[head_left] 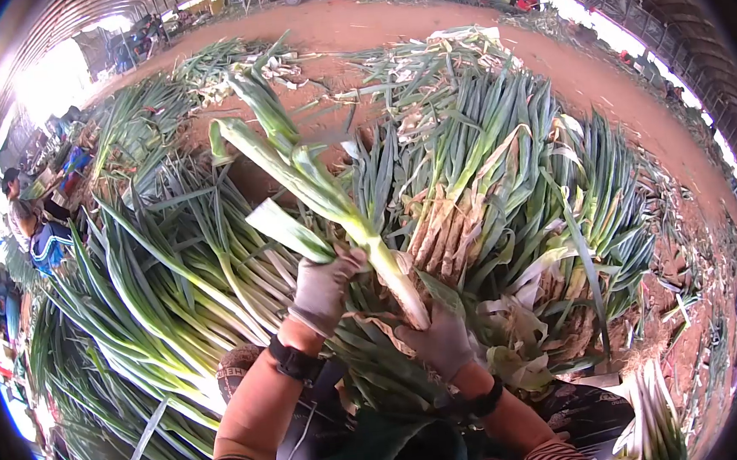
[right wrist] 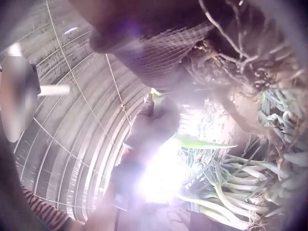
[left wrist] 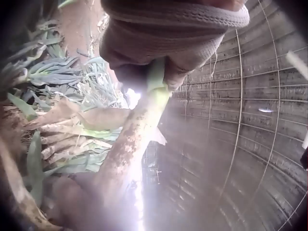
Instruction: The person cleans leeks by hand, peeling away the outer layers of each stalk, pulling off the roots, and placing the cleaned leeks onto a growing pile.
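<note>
A large leek (head_left: 379,259) slants across the middle of the head view, leaves toward the upper left. My gloved right hand (head_left: 440,340) grips its white lower end; roots (right wrist: 240,62) show beside that hand in the right wrist view. My gloved left hand (head_left: 326,288) pinches a green leaf strip (head_left: 287,229) next to the stalk. In the left wrist view, the left hand (left wrist: 163,43) is above the brown-spotted stalk (left wrist: 132,139), with green between its fingers.
Cleaned leeks (head_left: 169,304) are piled at the left. Unpeeled leeks with brown stems (head_left: 453,224) lie ahead and right, and a small bundle (head_left: 654,406) is at the lower right. A person (head_left: 30,215) sits far left.
</note>
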`<state>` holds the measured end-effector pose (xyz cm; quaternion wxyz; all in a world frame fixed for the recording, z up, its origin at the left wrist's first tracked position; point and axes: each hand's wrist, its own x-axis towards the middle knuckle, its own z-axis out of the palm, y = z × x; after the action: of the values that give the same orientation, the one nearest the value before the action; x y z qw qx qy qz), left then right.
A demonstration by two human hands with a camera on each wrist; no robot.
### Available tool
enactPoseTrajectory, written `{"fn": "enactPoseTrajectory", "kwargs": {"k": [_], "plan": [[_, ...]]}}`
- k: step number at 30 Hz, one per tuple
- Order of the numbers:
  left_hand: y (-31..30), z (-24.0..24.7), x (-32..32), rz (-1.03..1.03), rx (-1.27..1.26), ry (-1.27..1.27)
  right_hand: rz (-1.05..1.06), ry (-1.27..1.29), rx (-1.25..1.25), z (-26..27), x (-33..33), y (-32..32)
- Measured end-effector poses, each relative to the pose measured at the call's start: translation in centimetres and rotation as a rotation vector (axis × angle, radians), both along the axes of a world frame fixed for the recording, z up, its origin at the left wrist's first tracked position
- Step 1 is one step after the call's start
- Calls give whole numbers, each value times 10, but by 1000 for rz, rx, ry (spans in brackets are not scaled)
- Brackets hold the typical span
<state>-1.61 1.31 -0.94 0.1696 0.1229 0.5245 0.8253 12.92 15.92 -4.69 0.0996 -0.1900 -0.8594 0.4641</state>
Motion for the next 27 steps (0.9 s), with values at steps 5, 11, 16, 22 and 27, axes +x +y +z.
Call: {"fn": "enactPoseTrajectory", "kwargs": {"k": [5, 11, 16, 22, 27], "plan": [[-4, 18, 44, -268, 7, 42, 29, 62, -354, 4, 2, 12], [-27, 2, 125, -509, -313, -287, -120, 202, 224, 32, -15, 52], [-42, 16, 74, -174, -756, 271, -114, 202, -53, 36, 7, 49], [27, 63, 38, -40, -827, 697, 179, 86, -584, 43, 33, 25], [14, 56, 53, 272, -908, 1417, 296, -62, -884, 72, 50, 34]]}}
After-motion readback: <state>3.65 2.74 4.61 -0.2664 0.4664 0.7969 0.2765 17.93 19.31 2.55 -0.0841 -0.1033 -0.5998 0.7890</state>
